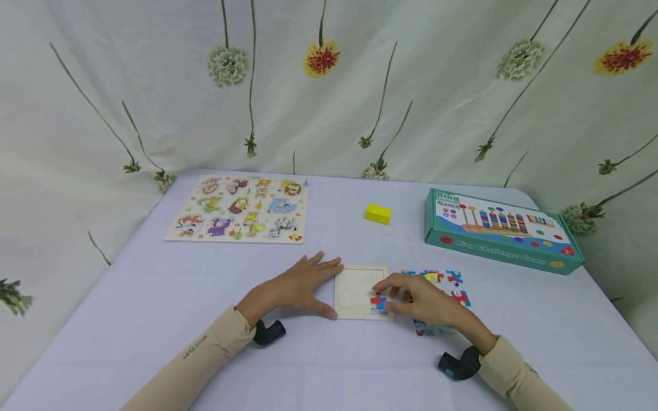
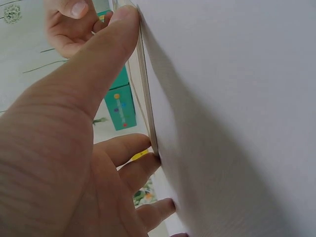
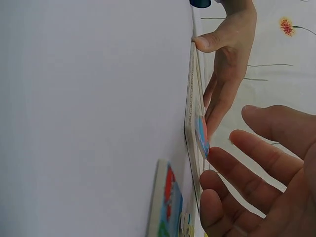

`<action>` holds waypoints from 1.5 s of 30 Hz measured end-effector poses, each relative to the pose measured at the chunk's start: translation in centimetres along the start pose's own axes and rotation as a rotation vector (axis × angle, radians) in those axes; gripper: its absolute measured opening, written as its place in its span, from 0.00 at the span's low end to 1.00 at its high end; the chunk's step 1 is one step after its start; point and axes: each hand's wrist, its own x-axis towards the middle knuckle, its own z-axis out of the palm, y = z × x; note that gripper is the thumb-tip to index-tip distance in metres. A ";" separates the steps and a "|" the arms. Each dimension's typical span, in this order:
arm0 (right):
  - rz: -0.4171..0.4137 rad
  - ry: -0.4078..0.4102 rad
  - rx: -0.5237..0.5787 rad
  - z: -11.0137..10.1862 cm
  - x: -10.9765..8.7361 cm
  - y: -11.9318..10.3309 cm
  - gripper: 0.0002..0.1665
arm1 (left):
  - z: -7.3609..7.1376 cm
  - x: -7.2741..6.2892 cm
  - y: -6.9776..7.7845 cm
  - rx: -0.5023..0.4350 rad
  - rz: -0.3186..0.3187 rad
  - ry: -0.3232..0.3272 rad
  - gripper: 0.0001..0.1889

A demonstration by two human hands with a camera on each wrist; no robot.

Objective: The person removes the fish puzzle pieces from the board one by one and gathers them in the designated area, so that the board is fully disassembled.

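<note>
A small pale wooden puzzle tray (image 1: pixel 353 294) lies flat before me. My left hand (image 1: pixel 298 285), its fingers spread, rests at the tray's left side, the thumb at the near corner and a fingertip at the far one. In the tray's near right part lies a red and blue puzzle piece (image 1: pixel 377 304). Over that side reaches my right hand (image 1: pixel 429 299), with loosely bent, spread fingers. In the right wrist view, one fingertip is right at the edge of the piece (image 3: pixel 202 134), while the thumb stands apart from it. Several loose puzzle pieces (image 1: pixel 461 297) lie partly hidden beneath the right hand.
An animal puzzle board (image 1: pixel 241 208) lies at the back left of the white-covered table (image 1: pixel 308 365). A yellow block (image 1: pixel 378 214) sits behind the tray. At the back right stands a green Ring Challenge Game box (image 1: pixel 504 231). A flowered cloth (image 1: pixel 329 103) hangs behind.
</note>
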 end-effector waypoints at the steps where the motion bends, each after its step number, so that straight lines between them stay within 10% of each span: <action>1: -0.001 0.003 0.002 0.0 0.0 0.0 0.17 | 0.0 0.0 0.0 0.000 0.000 0.000 0.52; 45: 0.060 0.071 0.017 1.0 0.7 0.2 0.10 | 0.2 0.2 -0.1 0.007 -0.017 0.001 0.53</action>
